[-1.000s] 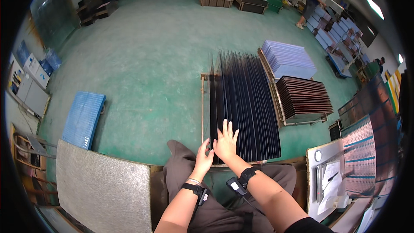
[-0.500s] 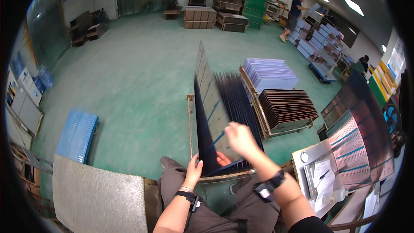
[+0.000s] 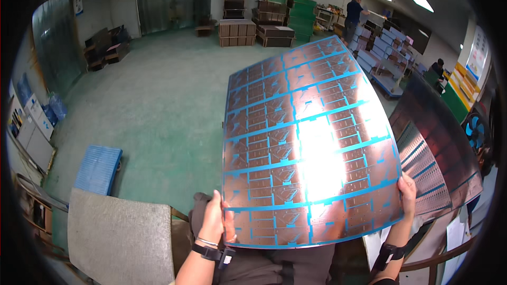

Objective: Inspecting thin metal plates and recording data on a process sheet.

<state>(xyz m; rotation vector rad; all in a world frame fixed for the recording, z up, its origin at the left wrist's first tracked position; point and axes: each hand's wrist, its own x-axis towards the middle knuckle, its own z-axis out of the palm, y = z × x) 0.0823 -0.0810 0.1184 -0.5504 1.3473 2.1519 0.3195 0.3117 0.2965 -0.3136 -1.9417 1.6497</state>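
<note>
A large copper-coloured circuit board panel [image 3: 259, 153] with bright blue bands and traces is raised in front of me. Its face is tilted toward me, and strong glare washes out the middle. My left hand [image 3: 214, 219] grips the lower left edge, thumb outside and fingers partly behind it. The lower right edge is in my right hand [image 3: 407, 192], whose fingers are mostly hidden behind the panel. The rack of upright panels is covered by this board. Close to my right hand stand other copper-and-dark panels [image 3: 441, 142], leaning at the right.
A grey flat tabletop [image 3: 121, 232] lies at the lower left, with a blue ribbed stack [image 3: 99, 169] beyond it. Far back are stacked crates [image 3: 236, 32]. A person [image 3: 353, 16] stands by stacked pale bundles, and a blue fan [image 3: 475, 131] is at the right edge.
The panel has come up out of the rack and turned its patterned face toward me. My right hand has moved right onto its edge; my left hand now grips the left edge.
</note>
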